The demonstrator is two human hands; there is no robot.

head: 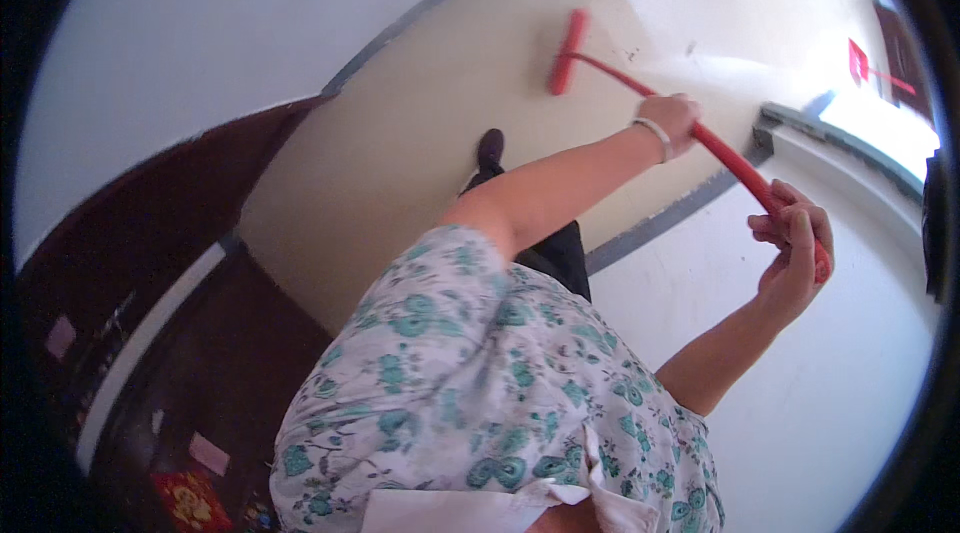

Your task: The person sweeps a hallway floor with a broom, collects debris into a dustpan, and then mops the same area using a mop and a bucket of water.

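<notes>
A red long-handled floor mop (739, 164) slants across the view. Its bar-shaped head (570, 51) is on or just above the pale floor; the blur hides which. My left hand (670, 122), with a pale bracelet at the wrist, grips the handle about midway. Near the top end of the handle, my right hand (796, 239) is wrapped around it with the palm turned partly up. One of my dark shoes (490, 149) shows on the floor below my left forearm.
Cream floor (390, 158) runs between a white wall (225, 23) and another white wall (795, 353), both with grey skirting. A dark brown door (247, 308) stands at left, bearing a red and gold decoration (191, 503). Bright light enters at the right opening (877, 120).
</notes>
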